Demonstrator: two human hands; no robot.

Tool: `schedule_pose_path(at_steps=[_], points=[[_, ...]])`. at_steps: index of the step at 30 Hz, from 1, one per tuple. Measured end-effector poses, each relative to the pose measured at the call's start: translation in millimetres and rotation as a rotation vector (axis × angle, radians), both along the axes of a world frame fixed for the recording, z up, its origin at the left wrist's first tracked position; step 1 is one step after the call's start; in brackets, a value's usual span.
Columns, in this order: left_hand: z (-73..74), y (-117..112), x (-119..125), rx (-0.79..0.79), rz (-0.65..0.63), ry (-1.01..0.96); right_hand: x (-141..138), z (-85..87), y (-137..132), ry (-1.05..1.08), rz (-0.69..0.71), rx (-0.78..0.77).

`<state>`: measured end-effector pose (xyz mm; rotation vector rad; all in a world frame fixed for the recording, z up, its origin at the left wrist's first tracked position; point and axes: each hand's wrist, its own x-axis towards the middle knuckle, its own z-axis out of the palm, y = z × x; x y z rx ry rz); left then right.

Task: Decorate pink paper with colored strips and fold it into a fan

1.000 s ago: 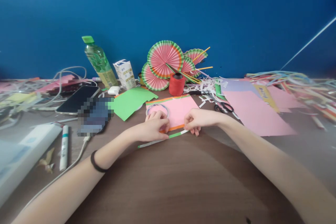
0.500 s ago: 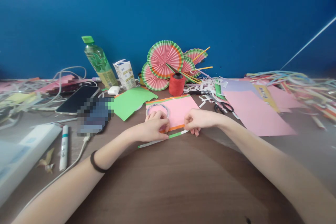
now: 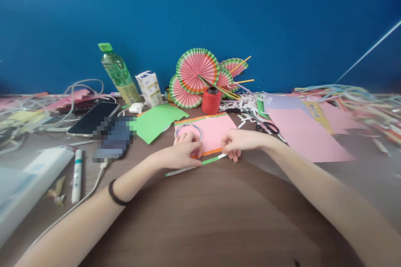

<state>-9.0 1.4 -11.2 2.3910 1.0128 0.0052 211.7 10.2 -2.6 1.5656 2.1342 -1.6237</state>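
A sheet of pink paper (image 3: pixel 216 129) lies on the table, with orange and green bands along its far edge and an orange band along its near edge. Just in front of it runs a narrow green paper strip (image 3: pixel 210 161), white in places. My left hand (image 3: pixel 187 150) has its fingers closed and pressed down on the strip at the sheet's near left corner. Close to the strip's white right end, my right hand (image 3: pixel 232 144) is closed in a pinch that seems to grip it; the fingertips are partly hidden. Behind my left fingers lies a thin pale ring (image 3: pixel 198 129) on the pink sheet.
Behind stand pleated paper fans (image 3: pixel 197 70) and a red thread spool (image 3: pixel 211 101). Black-handled scissors (image 3: pixel 270 127) and pink paper (image 3: pixel 307 137) lie right. Leftward are green paper (image 3: pixel 159 119), phones (image 3: pixel 94 119), a bottle (image 3: pixel 118 73), a carton (image 3: pixel 149 88) and a marker (image 3: pixel 77 177).
My right hand has shifted very slightly to the right, along the strip. My left hand stays pressed in the same place.
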Motion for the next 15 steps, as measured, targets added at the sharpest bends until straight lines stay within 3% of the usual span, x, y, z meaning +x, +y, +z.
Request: schedule_pose_path(at_steps=[7, 15], points=[[0.9, -0.2, 0.9, 0.01, 0.0, 0.009, -5.0, 4.4, -4.3, 0.11, 0.019, 0.069], [1.0, -0.4, -0.6, 0.008, -0.004, 0.013, -19.7, -9.8, -10.3, 0.087, -0.014, 0.063]])
